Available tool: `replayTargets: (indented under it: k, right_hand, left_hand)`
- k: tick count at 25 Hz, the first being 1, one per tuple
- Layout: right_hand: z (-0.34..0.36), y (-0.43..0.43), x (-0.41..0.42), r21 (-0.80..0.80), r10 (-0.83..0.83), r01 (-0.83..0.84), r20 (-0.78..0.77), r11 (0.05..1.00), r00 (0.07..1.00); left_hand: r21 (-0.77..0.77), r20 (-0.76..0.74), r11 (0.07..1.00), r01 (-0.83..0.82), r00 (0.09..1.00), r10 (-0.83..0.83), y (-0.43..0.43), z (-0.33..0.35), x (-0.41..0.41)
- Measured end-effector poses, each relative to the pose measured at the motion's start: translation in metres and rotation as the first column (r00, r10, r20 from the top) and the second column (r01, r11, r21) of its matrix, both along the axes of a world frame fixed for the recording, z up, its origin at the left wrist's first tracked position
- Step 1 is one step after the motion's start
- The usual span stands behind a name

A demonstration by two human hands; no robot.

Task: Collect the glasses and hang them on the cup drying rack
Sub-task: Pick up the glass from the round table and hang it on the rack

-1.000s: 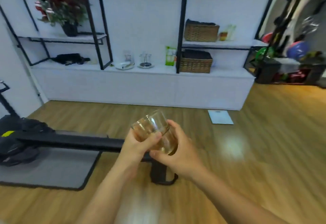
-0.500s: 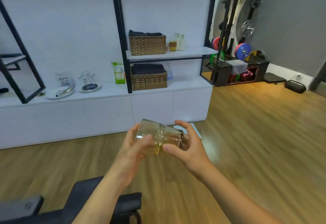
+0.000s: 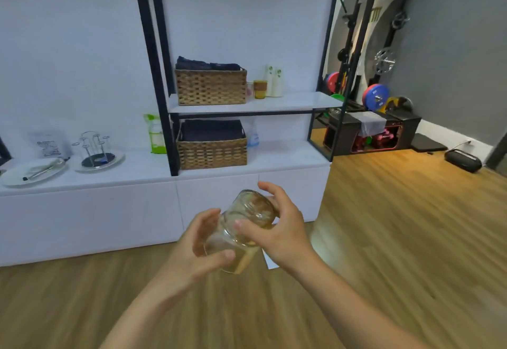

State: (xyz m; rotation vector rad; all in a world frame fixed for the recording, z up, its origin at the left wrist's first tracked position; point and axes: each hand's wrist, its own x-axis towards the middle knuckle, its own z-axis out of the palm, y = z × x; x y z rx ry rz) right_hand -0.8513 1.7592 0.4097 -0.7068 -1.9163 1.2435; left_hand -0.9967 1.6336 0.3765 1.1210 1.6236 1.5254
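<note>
Clear glasses, apparently two nested and tilted, sit between both hands above the wooden floor: left hand grasping the lower, right hand the upper. Cup drying rack stands on the white bench. Its neighbouring label is illegible.

Both hands, left hand and right hand, grip stacked glasses above the wood floor.
</note>
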Motion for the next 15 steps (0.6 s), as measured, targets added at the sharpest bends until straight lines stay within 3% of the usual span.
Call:
replayTargets:
  k: [7,11,15]
  right_hand:
    - [0.012,0.14,-0.156,0.17,0.052,-0.087,0.196,0.982,0.979]
    - [0.001,0.176,-0.285,0.22,0.175,-0.22,0.208,0.95,0.962]
    - [-0.023,0.204,-0.427,0.259,0.327,-0.384,0.236,0.886,0.915]
  left_hand:
    - [0.064,-0.288,0.988,-0.138,0.946,0.151,0.151,0.012,-0.125]
    - [0.132,-0.399,0.939,-0.317,0.85,0.343,0.176,0.013,-0.226]
    - [0.092,-0.43,0.878,-0.47,0.777,0.461,0.189,-0.005,-0.346]
